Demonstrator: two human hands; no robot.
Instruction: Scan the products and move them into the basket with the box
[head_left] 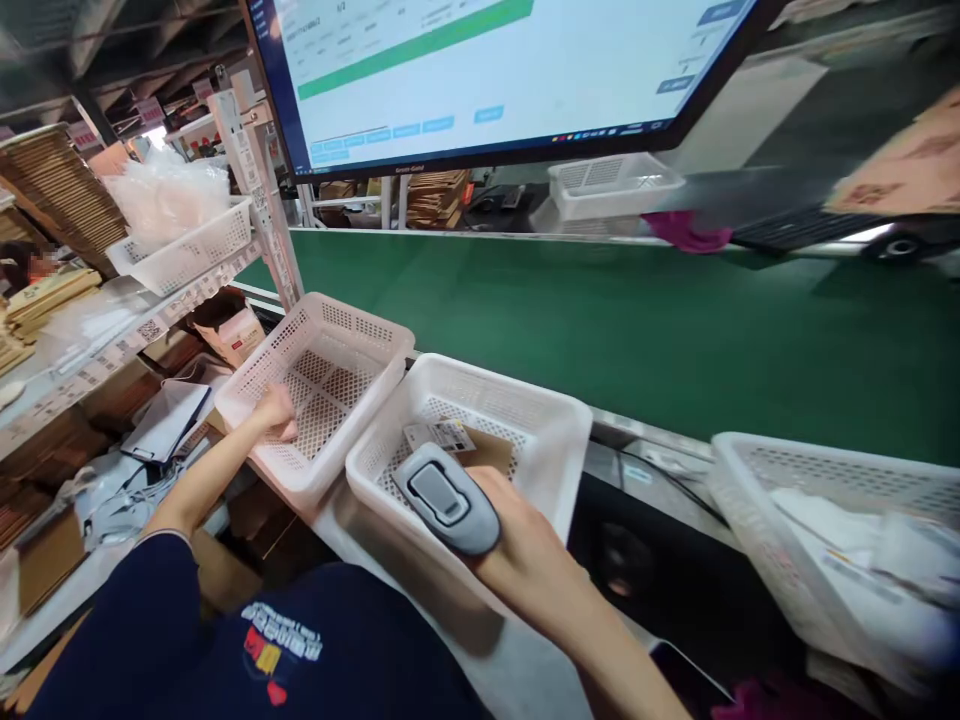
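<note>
A grey handheld barcode scanner [444, 498] is in my right hand [517, 535], whose fingers wrap round its grip. It is held over the near side of a white plastic basket [551, 420]. Inside that basket lie a white printed label [442, 437] and a piece of brown cardboard [487, 450]. My left hand [277, 412] reaches over the near left rim of a second, pinkish-white basket [375, 335]. Its fingers are curled into a fist, and no object shows in them. The perforated floor of this basket is visible around the hand.
A large monitor [480, 80] hangs ahead. Beyond the baskets runs a green conveyor belt [600, 320]. Another basket [750, 470] with white wrapped goods stands at right. On the left, shelving [150, 325] holds a basket of clear bags [169, 200]. A clipboard [165, 425] lies below.
</note>
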